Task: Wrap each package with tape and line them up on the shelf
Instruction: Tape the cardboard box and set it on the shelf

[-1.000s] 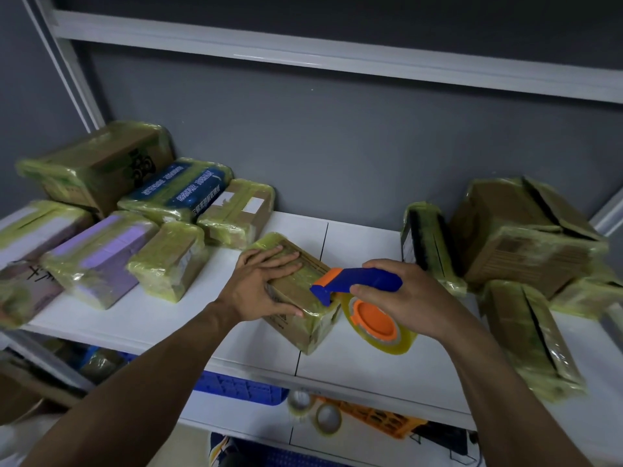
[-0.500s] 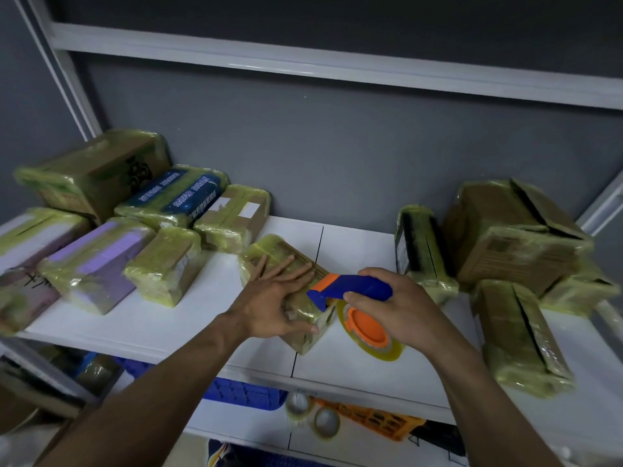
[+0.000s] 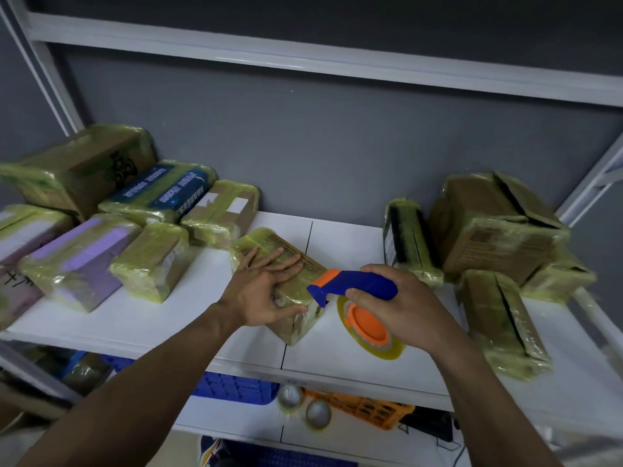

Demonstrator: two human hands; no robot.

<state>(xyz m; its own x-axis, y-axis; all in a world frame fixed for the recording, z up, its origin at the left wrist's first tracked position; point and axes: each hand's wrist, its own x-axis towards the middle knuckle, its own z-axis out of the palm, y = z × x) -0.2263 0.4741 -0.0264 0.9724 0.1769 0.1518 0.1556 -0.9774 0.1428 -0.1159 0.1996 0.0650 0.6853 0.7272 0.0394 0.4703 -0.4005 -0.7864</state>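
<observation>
A small brown package (image 3: 296,318) wrapped in yellowish tape lies at an angle in the middle of the white shelf (image 3: 151,318). My left hand (image 3: 263,291) lies flat on top of it, fingers straight, thumb along its near side. My right hand (image 3: 397,305) grips the blue and orange handle of a tape dispenser (image 3: 357,291), whose blade end touches the package's right edge. Its roll of clear tape (image 3: 374,335) hangs just right of the package.
Several taped packages sit in rows at the left (image 3: 84,257). More taped boxes crowd the right (image 3: 492,230), one lying near the front edge (image 3: 505,318). Below are a blue crate (image 3: 232,387), an orange basket (image 3: 371,407) and spare tape rolls (image 3: 317,414).
My left hand has straightened and slid forward on the package. The dispenser has stayed at the package's right edge.
</observation>
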